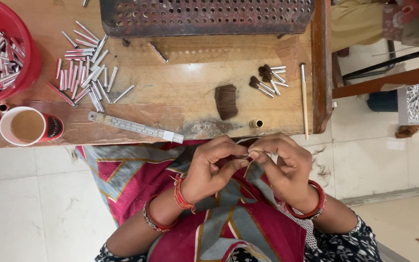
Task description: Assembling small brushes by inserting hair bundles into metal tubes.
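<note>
Left hand [213,167] and right hand [281,167] pinch a small dark bristle tuft [249,154] between fingertips, grip narrow. Tuft looks light, soft, prone to shedding; best pinched at its base.

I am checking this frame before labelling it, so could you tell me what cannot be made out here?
- Head view: whatever the left hand and right hand pinch is hidden by the fingertips.
- Red tub: cut off by the left and top edges.
- Perforated metal plate: cut off by the top edge.
</note>
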